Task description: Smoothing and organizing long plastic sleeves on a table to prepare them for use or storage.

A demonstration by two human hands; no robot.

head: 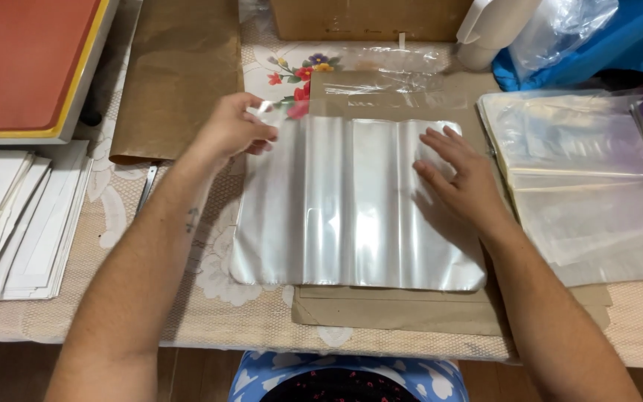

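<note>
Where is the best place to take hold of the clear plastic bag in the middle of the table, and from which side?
Probably the top left corner of the clear plastic bag, coming from the left. The bag lies flat on brown paper, so its middle gives nothing to pinch, but that corner is lifted where the left hand holds it. The right hand presses flat on the right part.

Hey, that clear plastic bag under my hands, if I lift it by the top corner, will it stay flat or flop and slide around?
The clear plastic bag will probably flop: it already ripples in long ridges, and the corner pinched by the left hand curls up. It looks thin and see-through, so likely very light. Its glossy glare suggests it may slide on the brown paper unless the right hand pins it.
</note>
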